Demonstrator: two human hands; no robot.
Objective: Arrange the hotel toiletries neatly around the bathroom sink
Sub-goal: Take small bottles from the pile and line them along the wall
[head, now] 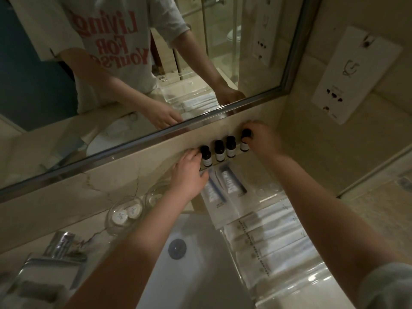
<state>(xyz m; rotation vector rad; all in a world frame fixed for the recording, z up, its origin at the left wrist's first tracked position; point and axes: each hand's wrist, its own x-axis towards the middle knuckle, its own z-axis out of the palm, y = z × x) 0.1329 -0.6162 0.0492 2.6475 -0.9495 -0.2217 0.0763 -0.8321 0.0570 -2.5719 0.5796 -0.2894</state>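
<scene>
On the marble counter [73, 197], 4 dark bottles [219, 150] stand in a row along the back edge; 2 glass dishes [127, 214] lie left, a clear tray [289, 275] right.

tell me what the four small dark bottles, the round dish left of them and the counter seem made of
Bottles: dark, smooth glass or plastic; the dim view cannot settle which. Dish: probably clear glass, since it is see-through with bright glints along the rim. Counter: polished beige marble or a similar stone, going by its brown veins and soft sheen.
</scene>
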